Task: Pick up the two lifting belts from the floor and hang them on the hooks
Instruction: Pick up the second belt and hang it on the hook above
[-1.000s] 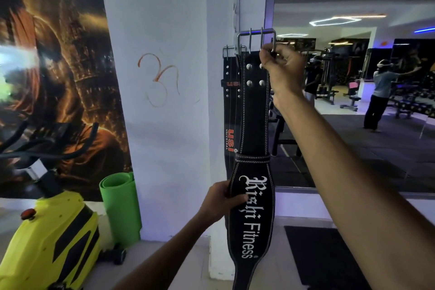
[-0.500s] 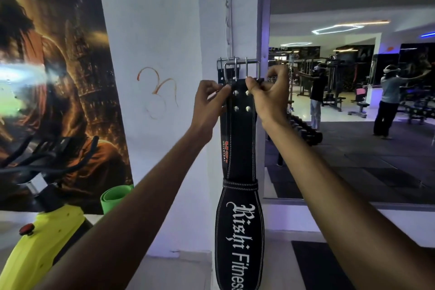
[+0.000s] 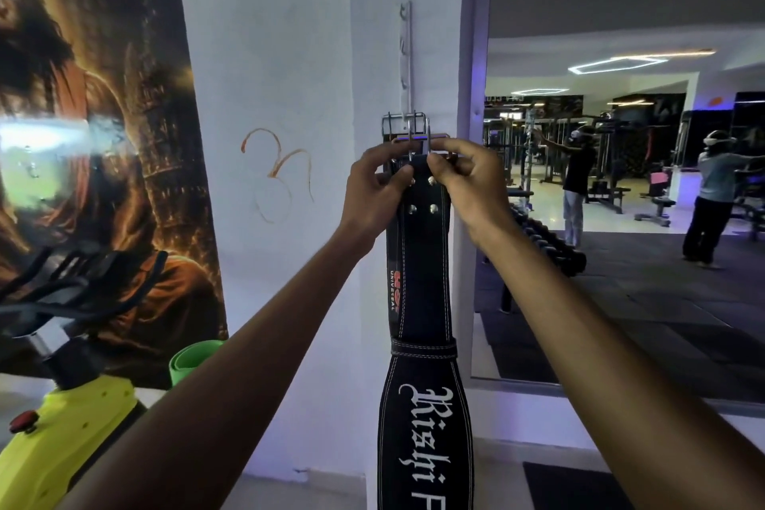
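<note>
A black lifting belt (image 3: 424, 273) with white lettering hangs straight down along the white pillar. My left hand (image 3: 374, 188) and my right hand (image 3: 465, 178) both pinch its top end, just under its metal buckle (image 3: 418, 137). The buckle is level with the bottom of a vertical metal hook rail (image 3: 406, 54) fixed to the pillar. Behind this belt hangs a second black belt (image 3: 394, 290) with red lettering; only its left edge and its buckle (image 3: 393, 124) show. Whether the front belt's buckle sits on a hook is hidden by my fingers.
A yellow exercise bike (image 3: 62, 426) with black handlebars stands at lower left, with a rolled green mat (image 3: 194, 360) beside it under a large wall poster (image 3: 91, 137). A big mirror (image 3: 621, 178) on the right reflects the gym floor, machines and people.
My left hand went from the belt's wide lower part up to its top end. Both hands have since closed in tighter under the buckle at the foot of the hook rail.
</note>
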The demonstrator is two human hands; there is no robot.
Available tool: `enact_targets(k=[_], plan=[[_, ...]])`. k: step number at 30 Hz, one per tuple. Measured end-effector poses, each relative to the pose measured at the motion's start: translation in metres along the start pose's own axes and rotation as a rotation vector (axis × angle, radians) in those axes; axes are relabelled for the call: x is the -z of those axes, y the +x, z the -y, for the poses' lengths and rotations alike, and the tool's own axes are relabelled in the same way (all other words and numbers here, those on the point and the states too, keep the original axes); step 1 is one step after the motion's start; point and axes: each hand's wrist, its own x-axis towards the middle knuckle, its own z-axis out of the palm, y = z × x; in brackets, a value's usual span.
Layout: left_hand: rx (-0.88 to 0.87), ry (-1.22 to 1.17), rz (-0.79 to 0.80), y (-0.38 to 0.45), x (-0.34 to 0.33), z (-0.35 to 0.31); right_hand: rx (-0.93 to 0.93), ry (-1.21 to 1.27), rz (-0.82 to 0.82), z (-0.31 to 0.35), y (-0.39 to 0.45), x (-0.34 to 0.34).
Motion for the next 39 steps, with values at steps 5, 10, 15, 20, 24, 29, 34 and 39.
enact_targets(k=[5,10,15,20,24,29,34,39], plan=[[-0.129,0.029,-0.039,0.042,0.0,0.039,0.093,-0.071,0.043,-0.037,0.042,-0.012],[-0.167,-0.024,-0.035,0.113,0.003,0.089,0.158,-0.139,-0.008,-0.073,0.105,-0.031],[-0.169,-0.105,-0.031,0.184,0.001,0.124,0.227,-0.149,-0.049,-0.1,0.174,-0.051],[-0.192,-0.088,-0.039,0.242,-0.004,0.145,0.305,-0.224,-0.096,-0.123,0.231,-0.065],[-0.238,-0.055,-0.077,0.288,-0.005,0.154,0.378,-0.282,-0.124,-0.132,0.276,-0.078],[-0.285,-0.002,-0.094,0.341,-0.012,0.161,0.406,-0.313,-0.171,-0.14,0.335,-0.09],[-0.285,-0.024,-0.12,0.388,-0.019,0.167,0.439,-0.328,-0.208,-0.146,0.377,-0.094],[-0.233,0.052,-0.14,0.421,-0.023,0.174,0.435,-0.332,-0.263,-0.151,0.403,-0.1]])
